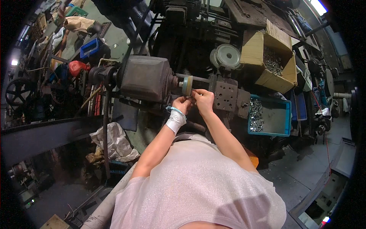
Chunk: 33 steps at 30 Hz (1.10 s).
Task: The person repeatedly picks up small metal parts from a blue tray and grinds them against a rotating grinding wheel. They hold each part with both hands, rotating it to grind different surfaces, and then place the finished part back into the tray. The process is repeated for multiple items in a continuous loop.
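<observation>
Close together in front of a small round wheel with a pale, yellowish rim are my two hands. My left hand is closed in a pinch, with a white wrap and a light blue band round its wrist. My right hand is also closed, its thumb and forefinger meeting the left fingertips just below the wheel's edge. Whatever sits between the fingers is too small and covered to name. The wheel is mounted on the right end of a dark, boxy machine housing. A metal block with holes stands right of my right hand.
A blue bin holds small metal parts along its left side. Behind it, an open cardboard box contains many more. A round metal pulley sits behind the block. Crumpled white sacking lies at lower left.
</observation>
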Tool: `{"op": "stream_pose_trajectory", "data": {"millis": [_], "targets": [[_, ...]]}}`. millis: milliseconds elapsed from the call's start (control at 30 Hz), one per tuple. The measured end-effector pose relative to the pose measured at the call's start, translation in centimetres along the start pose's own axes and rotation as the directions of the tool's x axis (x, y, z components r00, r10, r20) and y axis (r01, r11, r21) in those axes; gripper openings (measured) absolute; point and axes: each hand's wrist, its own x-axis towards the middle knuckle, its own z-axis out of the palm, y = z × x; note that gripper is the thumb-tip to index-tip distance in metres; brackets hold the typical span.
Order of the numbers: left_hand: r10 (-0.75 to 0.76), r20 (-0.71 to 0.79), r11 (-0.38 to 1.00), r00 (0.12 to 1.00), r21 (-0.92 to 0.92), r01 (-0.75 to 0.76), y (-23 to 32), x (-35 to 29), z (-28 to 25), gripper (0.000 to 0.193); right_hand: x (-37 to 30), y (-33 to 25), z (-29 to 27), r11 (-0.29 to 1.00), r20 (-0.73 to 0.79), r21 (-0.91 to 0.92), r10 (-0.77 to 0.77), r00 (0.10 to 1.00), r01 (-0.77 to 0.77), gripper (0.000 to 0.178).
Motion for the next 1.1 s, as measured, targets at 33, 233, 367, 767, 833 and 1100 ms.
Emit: {"op": "stream_pose_trajectory", "data": {"millis": [33,233,367,767,833,1100], "targets": [[0.014,0.009,1.000,1.000,-0.001,-0.014,0.2,-0.2,0.1,0.012,-0.1,-0.1,0.0,1.000,-0.003,0.016,-0.008,1.000,0.008,0.012],[-0.065,0.234,0.974,0.970,-0.198,0.113,2.3,-3.2,-1.2,0.012,-2.3,-2.9,-1.9,0.866,0.207,0.460,0.112,0.972,-0.198,0.012],[-0.052,0.420,0.729,0.906,-0.604,0.322,1.4,-3.5,-2.7,0.018,-3.6,-4.8,-3.7,0.557,0.488,0.612,0.293,0.822,-0.561,0.007],[0.019,0.271,0.745,0.962,-0.646,0.168,1.1,-4.1,-1.9,0.019,-6.0,-2.3,-2.2,0.850,0.409,0.194,0.383,0.828,-0.489,0.016],[-0.004,0.254,0.790,0.967,-0.592,0.158,1.4,-4.5,-1.7,0.017,-6.0,-2.1,-2.3,0.887,0.381,0.151,0.354,0.854,-0.436,0.016],[-0.024,0.227,0.967,0.974,-0.241,0.080,0.8,-4.9,-2.5,0.020,-5.5,-2.9,-3.4,0.753,0.436,0.302,0.437,0.787,-0.585,0.015]]}}
